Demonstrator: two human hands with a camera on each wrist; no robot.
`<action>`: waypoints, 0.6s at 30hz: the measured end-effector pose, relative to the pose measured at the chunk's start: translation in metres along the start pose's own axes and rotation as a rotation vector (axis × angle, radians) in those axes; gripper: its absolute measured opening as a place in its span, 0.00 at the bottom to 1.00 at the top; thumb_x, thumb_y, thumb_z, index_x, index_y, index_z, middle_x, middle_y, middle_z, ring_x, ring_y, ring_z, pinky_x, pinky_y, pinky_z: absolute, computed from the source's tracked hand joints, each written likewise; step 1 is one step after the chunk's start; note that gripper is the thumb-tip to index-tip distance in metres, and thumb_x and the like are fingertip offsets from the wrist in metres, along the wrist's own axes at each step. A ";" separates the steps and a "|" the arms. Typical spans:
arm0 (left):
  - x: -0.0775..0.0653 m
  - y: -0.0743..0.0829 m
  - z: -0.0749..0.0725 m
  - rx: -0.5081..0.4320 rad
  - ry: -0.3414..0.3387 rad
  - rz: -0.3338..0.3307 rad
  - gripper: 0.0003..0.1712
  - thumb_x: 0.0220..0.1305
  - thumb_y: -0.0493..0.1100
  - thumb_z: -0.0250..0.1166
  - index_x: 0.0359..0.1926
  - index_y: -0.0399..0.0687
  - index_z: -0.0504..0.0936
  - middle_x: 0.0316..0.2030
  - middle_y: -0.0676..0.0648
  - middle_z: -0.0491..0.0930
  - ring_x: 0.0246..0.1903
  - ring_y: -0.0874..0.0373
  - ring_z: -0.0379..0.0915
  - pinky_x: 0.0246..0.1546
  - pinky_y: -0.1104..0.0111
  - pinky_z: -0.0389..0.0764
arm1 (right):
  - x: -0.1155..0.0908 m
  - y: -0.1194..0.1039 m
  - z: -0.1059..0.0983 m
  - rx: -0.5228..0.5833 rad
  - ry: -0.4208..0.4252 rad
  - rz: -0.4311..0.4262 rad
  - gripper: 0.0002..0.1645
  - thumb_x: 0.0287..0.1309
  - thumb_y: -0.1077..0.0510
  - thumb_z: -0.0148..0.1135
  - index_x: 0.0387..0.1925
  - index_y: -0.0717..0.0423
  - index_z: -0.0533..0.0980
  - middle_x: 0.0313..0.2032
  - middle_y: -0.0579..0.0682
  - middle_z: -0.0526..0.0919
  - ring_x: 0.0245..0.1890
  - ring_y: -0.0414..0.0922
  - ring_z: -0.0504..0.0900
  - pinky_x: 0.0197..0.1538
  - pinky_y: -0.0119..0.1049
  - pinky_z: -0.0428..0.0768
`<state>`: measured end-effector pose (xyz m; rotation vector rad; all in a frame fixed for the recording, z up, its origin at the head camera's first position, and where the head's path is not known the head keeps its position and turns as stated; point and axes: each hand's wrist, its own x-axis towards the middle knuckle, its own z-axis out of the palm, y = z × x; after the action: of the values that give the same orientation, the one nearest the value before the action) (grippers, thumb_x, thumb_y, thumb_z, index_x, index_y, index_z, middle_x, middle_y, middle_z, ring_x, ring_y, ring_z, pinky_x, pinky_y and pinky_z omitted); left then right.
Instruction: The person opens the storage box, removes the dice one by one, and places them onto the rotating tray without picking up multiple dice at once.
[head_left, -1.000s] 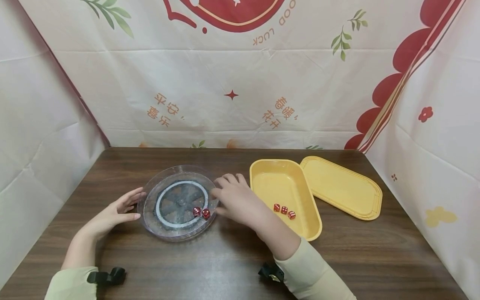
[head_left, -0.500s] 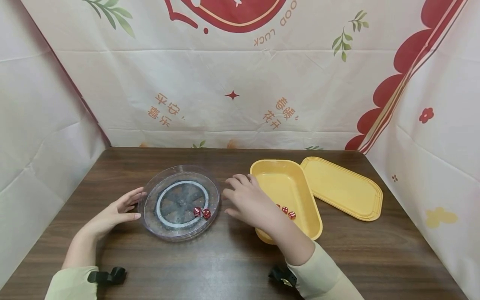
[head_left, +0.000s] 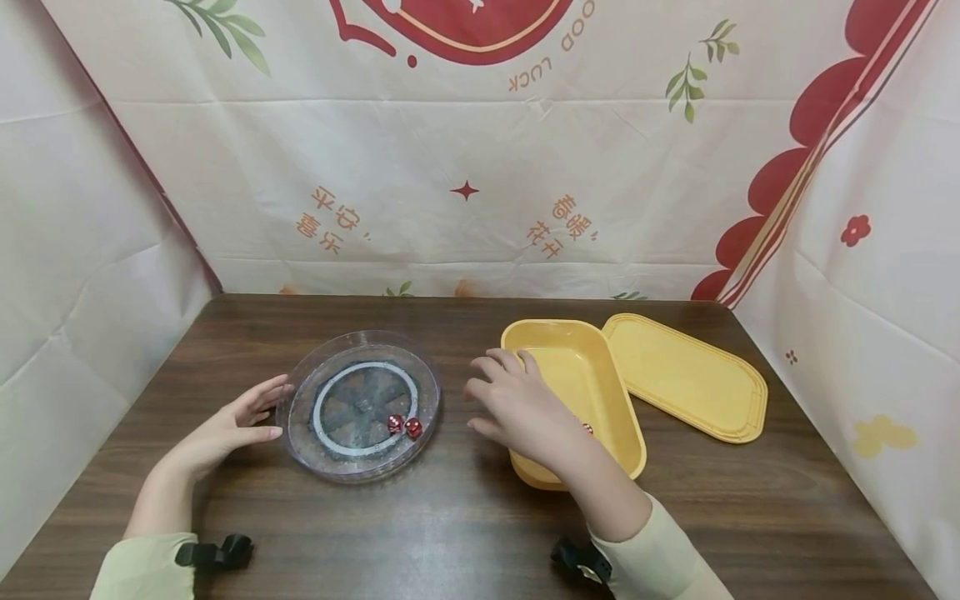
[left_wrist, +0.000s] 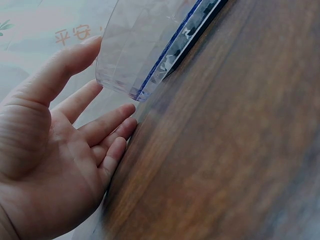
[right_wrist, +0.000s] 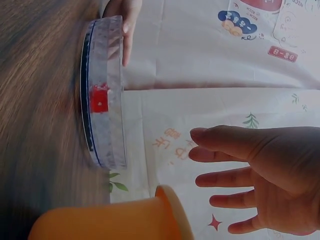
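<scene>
A round clear tray with a white ring on its dark base stands on the table, two red dice inside it near the right rim. My left hand lies at the tray's left side, fingers relaxed and fingertips at its wall; whether they touch cannot be told. My right hand hovers over the left edge of a yellow box. Its fingers are spread and hold nothing in the right wrist view. Inside the box a red die shows past my forearm, which hides the rest there.
Behind the box, to its right, lies a yellow lid close against its rim. The dark wooden table ends at a printed white cloth at the back.
My right hand has drawn back to the right from the tray to the box, covering most of the dice there. My left hand and the tray have stayed put.
</scene>
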<state>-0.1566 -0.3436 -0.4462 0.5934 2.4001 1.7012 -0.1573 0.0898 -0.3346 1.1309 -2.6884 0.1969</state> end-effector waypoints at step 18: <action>0.000 0.001 0.000 -0.003 -0.001 -0.001 0.41 0.62 0.29 0.61 0.72 0.37 0.51 0.67 0.36 0.61 0.61 0.75 0.57 0.53 0.82 0.60 | -0.019 0.014 -0.004 -0.019 -0.001 0.038 0.14 0.48 0.49 0.73 0.36 0.47 0.80 0.53 0.54 0.76 0.61 0.57 0.65 0.60 0.60 0.59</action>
<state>-0.1562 -0.3431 -0.4453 0.5921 2.3961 1.7040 -0.1541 0.1138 -0.3359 1.0748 -2.7084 0.1763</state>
